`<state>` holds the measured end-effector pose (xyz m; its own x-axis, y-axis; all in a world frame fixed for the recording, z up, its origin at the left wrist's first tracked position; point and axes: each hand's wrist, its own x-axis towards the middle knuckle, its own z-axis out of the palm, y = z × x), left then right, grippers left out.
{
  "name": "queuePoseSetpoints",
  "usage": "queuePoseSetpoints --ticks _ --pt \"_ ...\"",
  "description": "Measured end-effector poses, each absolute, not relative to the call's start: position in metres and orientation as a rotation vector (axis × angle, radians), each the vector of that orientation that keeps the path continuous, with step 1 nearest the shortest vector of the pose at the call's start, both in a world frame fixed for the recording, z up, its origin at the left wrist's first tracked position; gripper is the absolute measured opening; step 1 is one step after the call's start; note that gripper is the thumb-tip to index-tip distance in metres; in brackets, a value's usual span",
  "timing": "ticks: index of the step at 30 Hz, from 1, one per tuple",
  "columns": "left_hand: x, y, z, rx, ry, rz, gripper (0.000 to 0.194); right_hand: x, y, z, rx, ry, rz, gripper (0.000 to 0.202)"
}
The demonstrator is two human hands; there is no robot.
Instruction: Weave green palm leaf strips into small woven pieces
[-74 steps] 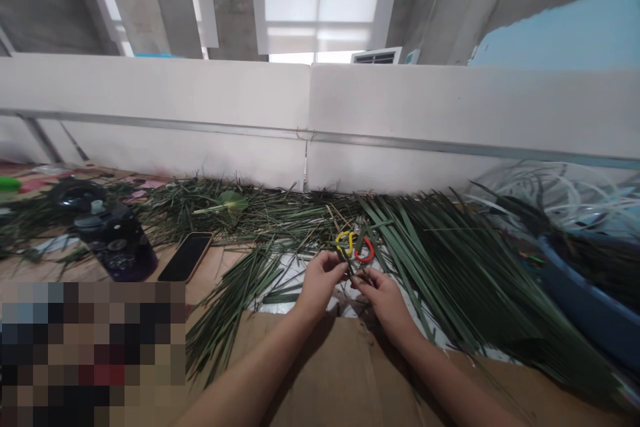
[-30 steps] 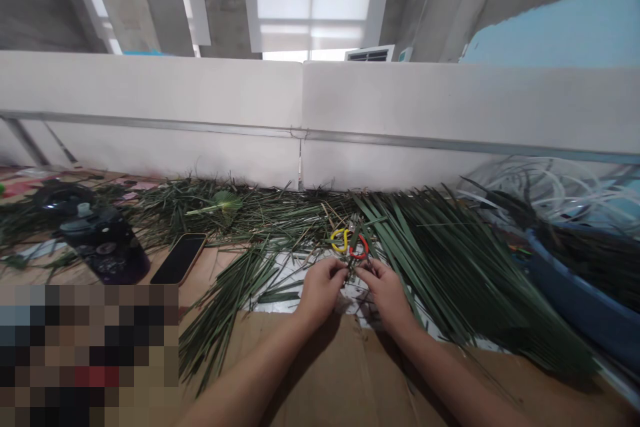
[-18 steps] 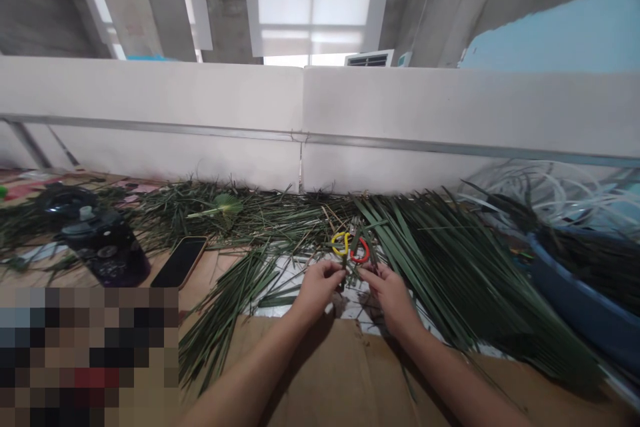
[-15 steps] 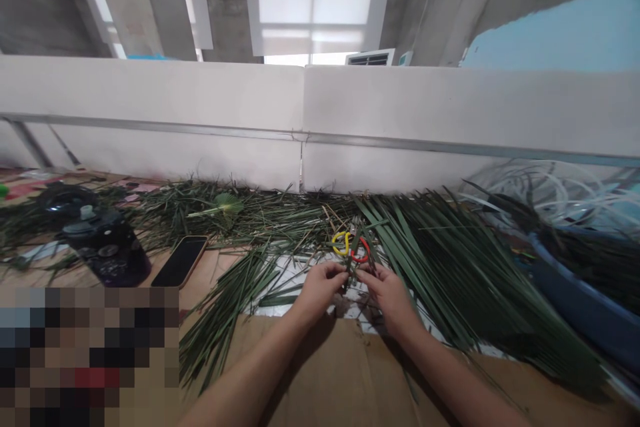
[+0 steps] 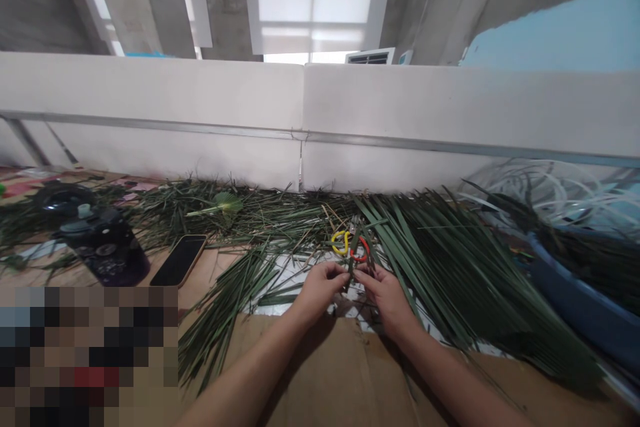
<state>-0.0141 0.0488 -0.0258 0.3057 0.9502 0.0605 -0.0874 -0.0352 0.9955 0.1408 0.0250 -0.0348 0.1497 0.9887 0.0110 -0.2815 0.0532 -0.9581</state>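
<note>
My left hand (image 5: 323,287) and my right hand (image 5: 383,287) meet at the middle of the table, fingertips nearly touching. Both pinch a narrow green leaf strip (image 5: 352,260) that stands up between them. Just beyond the fingers lies a pair of scissors (image 5: 341,243) with one yellow and one red handle loop; the leaf strip partly covers it. On my right, long green leaf strips (image 5: 430,267) lie in a thick fanned bundle. A smaller bundle of cut strips (image 5: 225,313) is to the left of my left hand.
Brown cardboard (image 5: 320,373) covers the near edge. At left stand a dark bottle (image 5: 107,247) and a phone (image 5: 180,260). A blue tub (image 5: 575,287) with dark leaves is at right, below white tubing (image 5: 560,193). A white panel (image 5: 200,93) closes off the back.
Almost nothing differs. My fingers have shifted slightly on the leaf strip, and the right fingertips sit a little closer to the left ones.
</note>
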Motion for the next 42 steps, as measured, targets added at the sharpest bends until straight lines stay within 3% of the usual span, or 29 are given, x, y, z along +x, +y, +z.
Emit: queuePoseSetpoints --ticks 14,18,22,29,36,42 --pt "-0.014 0.046 -0.026 1.234 0.844 0.961 0.039 0.141 0.025 -0.037 -1.046 -0.888 1.146 0.038" --pt "-0.013 0.046 -0.027 1.297 0.859 0.946 0.035 0.141 0.026 -0.040 -1.057 -0.912 1.123 0.037" --pt "-0.016 0.055 -0.032 1.522 0.966 0.909 0.019 0.142 0.026 -0.037 -1.047 -0.969 1.122 0.033" --pt "-0.044 0.075 -0.024 1.773 1.370 0.944 0.021 0.176 0.043 -0.036 -1.295 -1.179 0.708 0.045" --pt "-0.042 0.065 -0.013 1.971 1.391 0.941 0.031 0.181 0.046 -0.048 -1.418 -1.406 0.621 0.022" --pt "-0.046 0.062 -0.008 2.018 1.527 0.939 0.026 0.174 0.040 -0.046 -1.425 -1.549 0.596 0.038"
